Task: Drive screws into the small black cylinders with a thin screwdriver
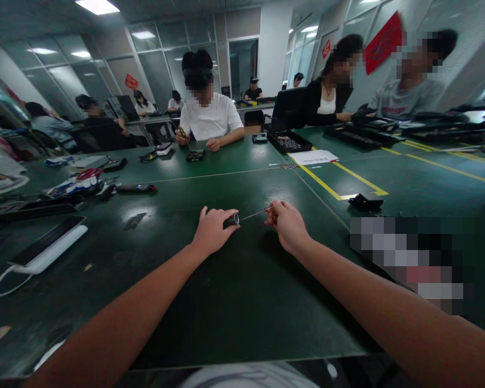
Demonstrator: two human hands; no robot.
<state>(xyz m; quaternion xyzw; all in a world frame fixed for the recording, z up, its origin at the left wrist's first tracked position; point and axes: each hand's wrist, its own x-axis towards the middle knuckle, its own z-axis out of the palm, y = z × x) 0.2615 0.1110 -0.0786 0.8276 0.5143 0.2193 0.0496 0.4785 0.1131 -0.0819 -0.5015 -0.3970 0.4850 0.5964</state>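
Note:
My left hand (214,230) is closed around a short dark cylinder (230,220), whose pale-rimmed end faces right. In my right hand (285,223), the fingers pinch the reddish end of a thin metal rod (252,216). The rod points left, its tip close by the cylinder's rim; whether it touches or enters the cylinder I cannot tell. Both hands are just above the green tabletop (226,302), near its middle. My fingers hide most of the cylinder and the rod's held end.
Left are a phone (48,240) above a white corded block (59,250), a pen-like tool (135,188) and piled gloves (75,184). A small black part (366,202) lies right. Across the table, a person (212,116) works on a dark part (195,155) near a black tray (290,142).

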